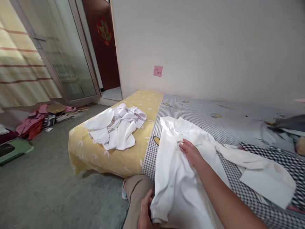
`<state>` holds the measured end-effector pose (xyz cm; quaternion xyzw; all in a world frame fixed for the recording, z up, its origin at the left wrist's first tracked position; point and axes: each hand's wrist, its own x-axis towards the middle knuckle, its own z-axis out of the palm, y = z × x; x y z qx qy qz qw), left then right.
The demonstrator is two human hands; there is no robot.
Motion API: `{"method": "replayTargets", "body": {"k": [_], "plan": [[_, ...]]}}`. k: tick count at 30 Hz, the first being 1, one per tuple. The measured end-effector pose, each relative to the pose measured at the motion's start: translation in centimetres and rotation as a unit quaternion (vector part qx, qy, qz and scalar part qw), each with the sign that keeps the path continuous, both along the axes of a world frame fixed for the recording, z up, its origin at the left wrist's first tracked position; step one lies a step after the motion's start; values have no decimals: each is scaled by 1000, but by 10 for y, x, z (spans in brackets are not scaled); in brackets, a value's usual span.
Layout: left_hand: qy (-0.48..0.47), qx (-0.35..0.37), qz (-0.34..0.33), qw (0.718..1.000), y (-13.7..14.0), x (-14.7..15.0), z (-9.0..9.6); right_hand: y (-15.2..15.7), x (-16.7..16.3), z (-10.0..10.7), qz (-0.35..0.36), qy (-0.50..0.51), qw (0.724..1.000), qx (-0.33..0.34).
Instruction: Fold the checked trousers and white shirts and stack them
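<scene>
While the left hand (145, 211) grips the white shirt's (176, 178) hem to keep it taut, the right hand (190, 152) lies open, flattening it on the bed (214, 117); crumpled white clothes (116, 127) lie beyond the left hand.

I am looking down at a low bed (190, 108), its checked sheet (205, 117) spreading under and beyond my right hand (192, 153). A white garment (176, 178) is lying on it beneath that hand, one sleeve trailing off to its right. Left of the hand, a yellow cover (95, 156) is carrying a heap of white clothes (116, 128).
</scene>
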<state>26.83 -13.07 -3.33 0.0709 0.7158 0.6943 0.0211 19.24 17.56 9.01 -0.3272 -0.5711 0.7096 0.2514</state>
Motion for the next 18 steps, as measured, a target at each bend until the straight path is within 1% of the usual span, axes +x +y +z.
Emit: {"method": "replayTargets", "body": {"k": [2, 4, 7, 9, 11, 14, 16, 18], "plan": [[-1, -6, 21, 1000, 2, 5, 6, -16, 17, -5, -9, 11, 1000, -8], [0, -19, 22, 1000, 4, 9, 13, -38, 40, -8, 1, 19, 1000, -19], [11, -31, 22, 999, 3, 9, 25, -74, 79, -14, 57, 9, 997, -58], [17, -32, 26, 999, 3, 8, 32, -98, 102, -22, 93, -20, 991, -89], [13, -29, 21, 999, 2, 8, 37, -119, 119, -33, 105, -62, 987, -106], [-2, -29, 16, 999, 2, 9, 39, -146, 131, -52, 117, -102, 979, -131], [-6, -33, 21, 999, 2, 10, 39, -162, 133, -62, 139, -101, 970, -171], [-5, -37, 26, 999, 1, 10, 38, -173, 131, -67, 150, -87, 958, -227]]}}
